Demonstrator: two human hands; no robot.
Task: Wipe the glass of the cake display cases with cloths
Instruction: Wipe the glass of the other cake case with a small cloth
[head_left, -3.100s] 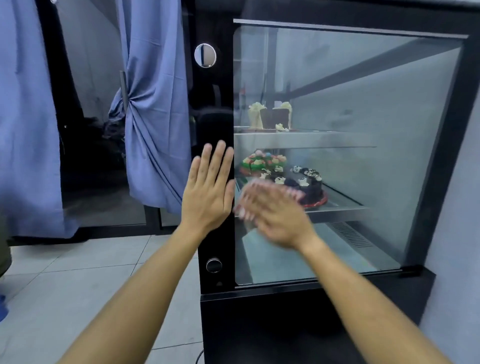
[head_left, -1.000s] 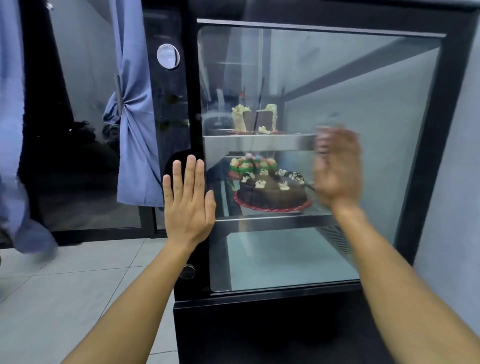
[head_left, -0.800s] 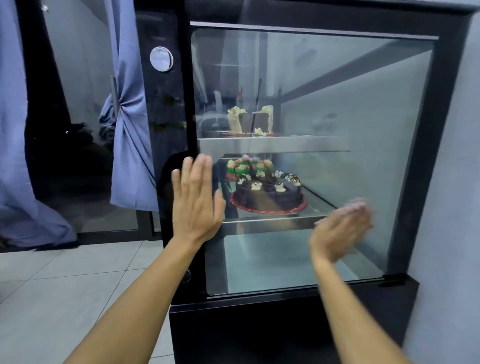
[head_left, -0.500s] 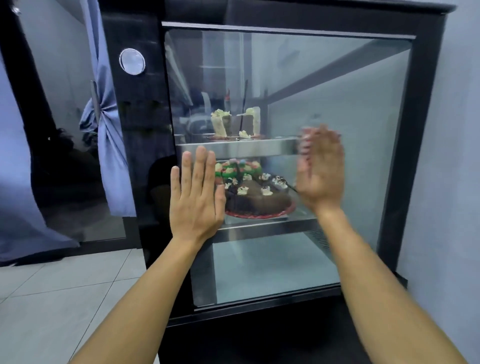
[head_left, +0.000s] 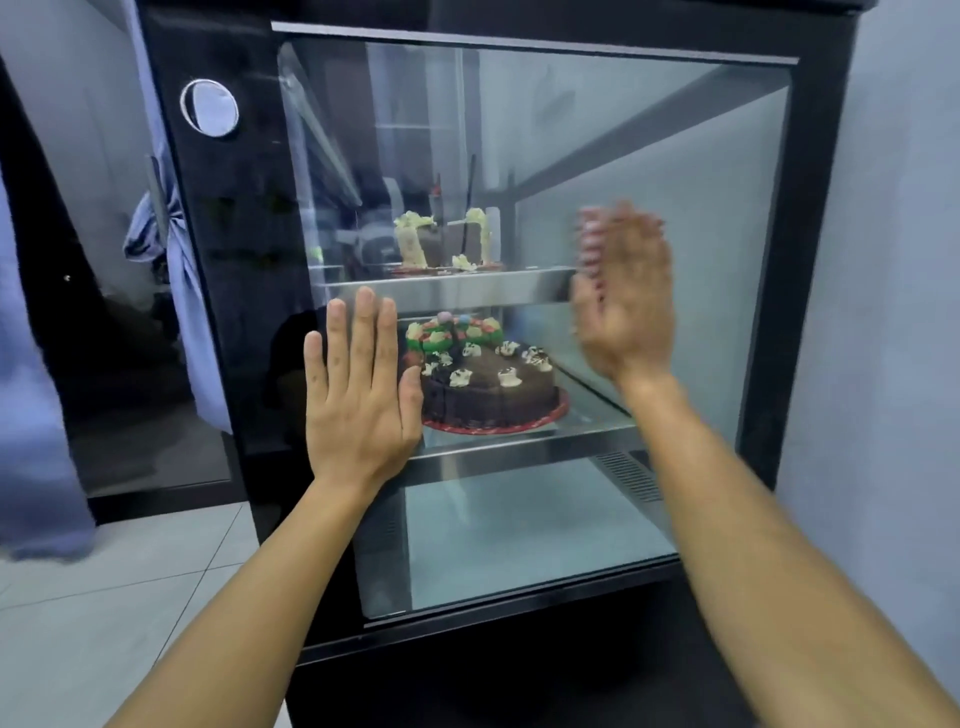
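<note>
I am pressing my flat, released left hand (head_left: 358, 395) and blurred, released right hand (head_left: 623, 301) on the case (head_left: 810, 260) glass (head_left: 675, 156); cakes (head_left: 488, 384) are sitting on its shelves (head_left: 467, 288).

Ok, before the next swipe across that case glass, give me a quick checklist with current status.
1. Cloth in the right hand: cannot tell; the hand is blurred and no cloth shows.
2. Cloth in the left hand: not ok; it lies flat and bare on the glass.
3. Left hand bracing the display case: ok.
4. Cakes behind glass, out of reach: ok; chocolate cake sits on its shelf.
5. Glass intact: ok; only reflections show.
</note>
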